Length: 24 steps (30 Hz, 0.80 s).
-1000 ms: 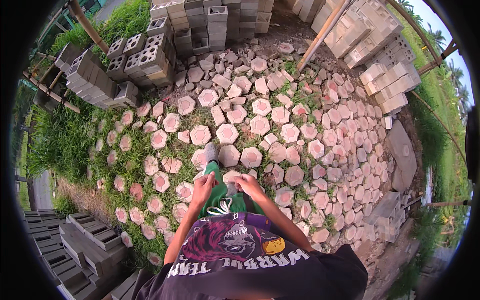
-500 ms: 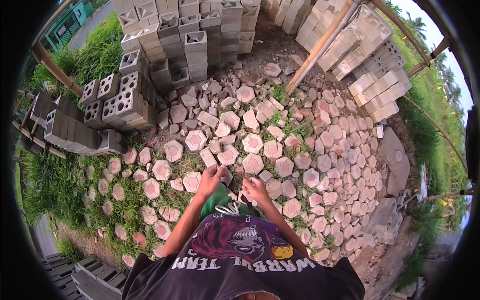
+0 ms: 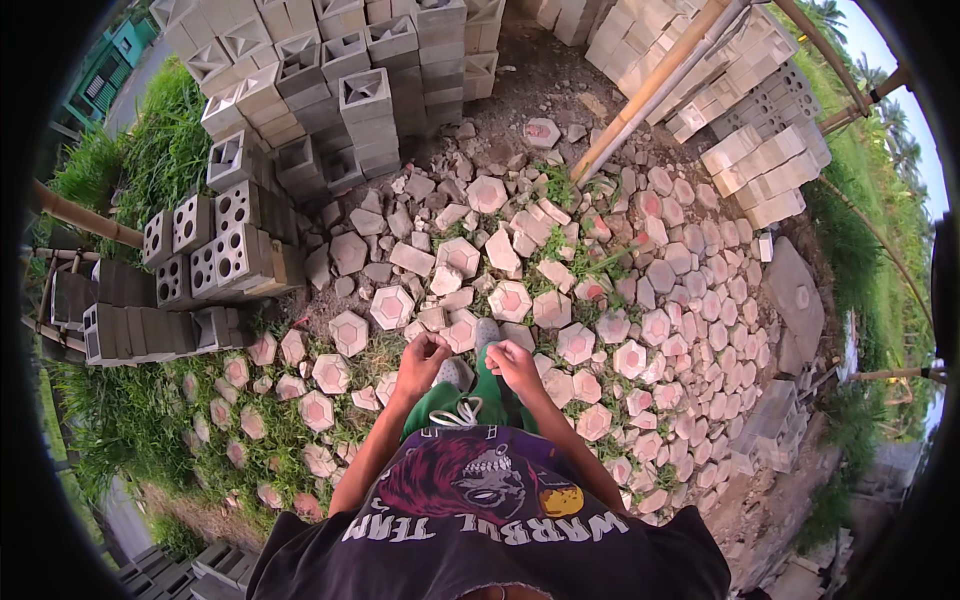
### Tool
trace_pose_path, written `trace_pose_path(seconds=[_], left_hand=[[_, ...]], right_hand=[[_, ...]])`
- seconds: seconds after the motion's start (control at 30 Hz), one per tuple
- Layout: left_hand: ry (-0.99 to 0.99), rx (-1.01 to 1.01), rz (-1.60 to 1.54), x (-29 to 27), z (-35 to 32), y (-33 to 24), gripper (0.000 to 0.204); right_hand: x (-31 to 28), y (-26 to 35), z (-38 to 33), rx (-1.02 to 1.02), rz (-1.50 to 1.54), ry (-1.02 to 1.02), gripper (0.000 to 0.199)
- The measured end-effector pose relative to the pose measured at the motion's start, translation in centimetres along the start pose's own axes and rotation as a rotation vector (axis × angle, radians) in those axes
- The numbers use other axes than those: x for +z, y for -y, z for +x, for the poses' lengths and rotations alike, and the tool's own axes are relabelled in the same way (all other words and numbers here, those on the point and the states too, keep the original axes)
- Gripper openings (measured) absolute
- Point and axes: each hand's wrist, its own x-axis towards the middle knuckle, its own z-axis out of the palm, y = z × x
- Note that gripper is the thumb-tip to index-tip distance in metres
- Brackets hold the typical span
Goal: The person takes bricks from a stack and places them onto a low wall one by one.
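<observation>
Tall stacks of grey concrete blocks (image 3: 330, 90) fill eleven to twelve o'clock, with paler bricks (image 3: 740, 110) at one to two and hollow patterned blocks (image 3: 215, 250) at nine. A bamboo pole (image 3: 650, 90) slants down from one o'clock, and grass (image 3: 150, 170) grows at ten.

The hexagonal pavers (image 3: 510, 300) lie loose on the dirt from the centre out to four o'clock, some tilted or broken, with weeds between them. They look heavy, stiff, rough and chippy at the corners, best gripped by two opposite flat sides.

The left hand (image 3: 420, 362) and right hand (image 3: 515, 368) hover at waist height, above the pavers by the feet. Each grip is curled narrow; I cannot tell whether either holds anything.
</observation>
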Motion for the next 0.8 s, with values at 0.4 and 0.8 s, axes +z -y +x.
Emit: trace_pose_path(seconds=[0.4, 0.8], left_hand=[[0.068, -0.054, 0.359, 0.8, 21.4, -8.1, 0.032], [-0.126, -0.28, 0.04, 1.6, 36.1, -10.2, 0.041]], right_hand=[[-4.5, 6.4, 19.2, 0.074, -0.003, -0.022, 0.025], [-8.3, 14.8, 33.0, 0.22, -0.073, -0.114, 0.027]])
